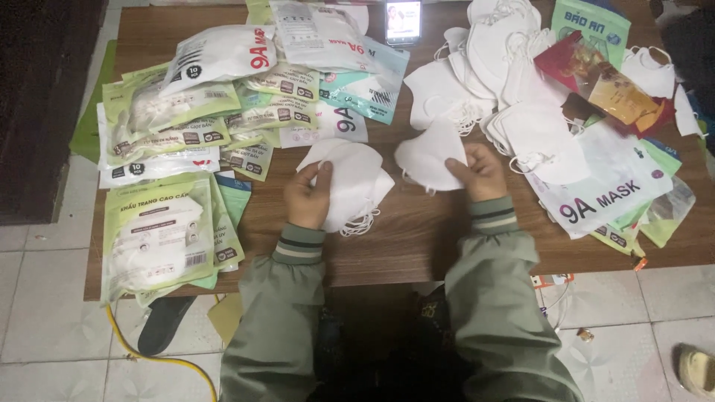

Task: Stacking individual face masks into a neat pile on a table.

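- Under the left hand, fingers press a small stack of white masks flat on the wooden table.
- Beside it, right hand fingers pinch a single white mask; it should land squarely, edges matched, judging by the stack.

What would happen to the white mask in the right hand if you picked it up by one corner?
The white mask under the right hand would probably flop and droop, since it looks like thin folded fabric. It likely weighs very little for its size. Its ear loops, like those trailing from the small stack under the left hand, may dangle and snag.
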